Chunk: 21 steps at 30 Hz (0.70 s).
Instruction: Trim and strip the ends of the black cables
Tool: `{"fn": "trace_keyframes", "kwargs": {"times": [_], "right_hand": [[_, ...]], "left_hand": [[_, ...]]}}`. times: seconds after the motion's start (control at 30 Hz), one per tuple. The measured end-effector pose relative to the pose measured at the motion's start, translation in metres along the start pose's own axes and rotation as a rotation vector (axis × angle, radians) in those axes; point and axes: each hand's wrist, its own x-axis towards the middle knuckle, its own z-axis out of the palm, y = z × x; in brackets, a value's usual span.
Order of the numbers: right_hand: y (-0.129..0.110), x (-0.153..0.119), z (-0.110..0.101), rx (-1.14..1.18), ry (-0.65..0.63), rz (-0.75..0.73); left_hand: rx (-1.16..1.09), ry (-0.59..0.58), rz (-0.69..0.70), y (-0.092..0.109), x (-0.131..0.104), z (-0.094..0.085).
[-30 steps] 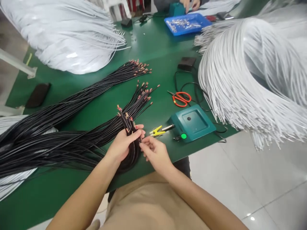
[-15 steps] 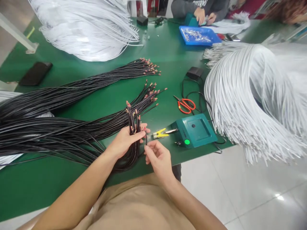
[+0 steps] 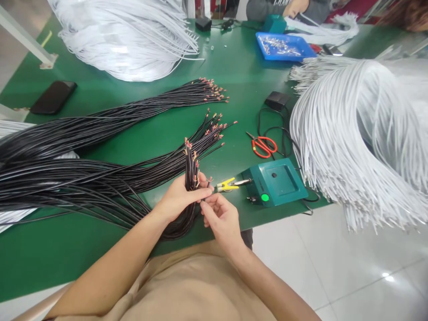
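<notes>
Here, head view: left hand (image 3: 179,198) is clenched around a small bunch of thin black wires with red-tipped copper terminals (image 3: 191,169), terminal ends sticking up and away from the fist, the rest of the bunch curving down toward the near tabletop edge. Right hand (image 3: 219,216) sits just beside it on the right, fingertips pinching a single black wire (image 3: 207,183) at the bunch's edge. Both are over the near edge of the green tabletop (image 3: 150,133). Long loose black wire bundles (image 3: 83,178) spread left across the tabletop, ends fanned toward the middle. Just right of the hands: a yellow-handled clip tool (image 3: 227,184) touching a teal box-shaped device with a green button (image 3: 276,180). Beyond it, orange-handled scissors (image 3: 264,145) and a small black adapter with cord (image 3: 277,100). Big white wire coils far left (image 3: 127,35) and right (image 3: 361,133). Blue tray of small metal parts (image 3: 284,45) far right; another person's hand (image 3: 296,6) behind it. Black phone (image 3: 53,97) far left.
</notes>
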Motion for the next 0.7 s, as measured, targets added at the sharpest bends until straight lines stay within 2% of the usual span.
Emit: {"fn": "trace_keyframes", "kwargs": {"times": [0.17, 0.3, 0.43, 0.7], "right_hand": [[-0.029, 0.011, -0.018, -0.188, 0.155, -0.152], [-0.042, 0.026, -0.026, -0.289, 0.092, -0.198], [-0.040, 0.034, -0.023, -0.331, 0.033, -0.130], [-0.048, 0.029, -0.024, -0.030, -0.084, 0.095]], "left_hand": [[0.040, 0.022, 0.017, 0.000, -0.001, 0.002], [0.051, 0.020, 0.033, -0.002, -0.001, 0.003], [0.051, -0.018, 0.062, -0.005, -0.002, 0.002], [-0.070, -0.163, 0.012, -0.001, -0.001, -0.001]]}}
